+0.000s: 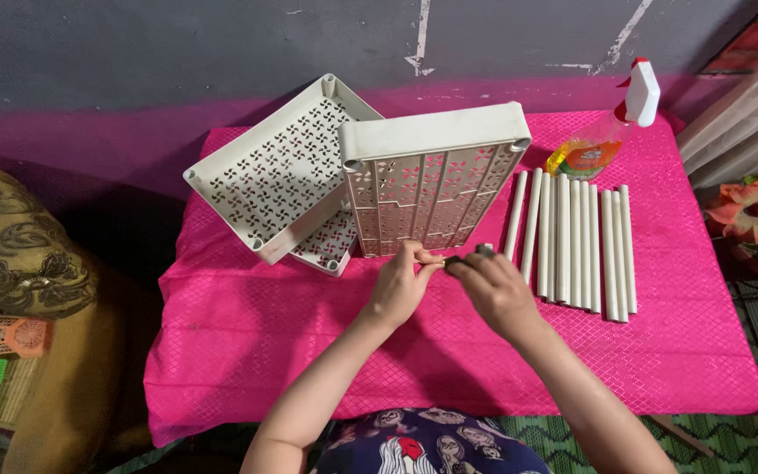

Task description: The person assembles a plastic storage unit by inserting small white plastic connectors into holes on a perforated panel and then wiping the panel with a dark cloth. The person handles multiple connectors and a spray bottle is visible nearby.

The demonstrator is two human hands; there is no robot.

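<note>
My left hand (399, 285) and my right hand (495, 288) meet over the pink tablecloth (247, 325), fingertips pinching together around a short cream tube piece (486, 249) and a small dark object, mostly hidden by the fingers. Just beyond them a cream perforated shelf tray (432, 175) leans upright. A second cream perforated tray (274, 175) lies tilted behind it to the left. To the right of my right hand, several long cream tubes (572, 237) lie side by side.
A spray bottle (611, 132) with yellow-orange liquid and a white-red trigger lies at the table's back right. A patterned cushion (10, 254) and small orange and green baskets (2, 351) sit at the left. Artificial flowers (756, 211) are at the right.
</note>
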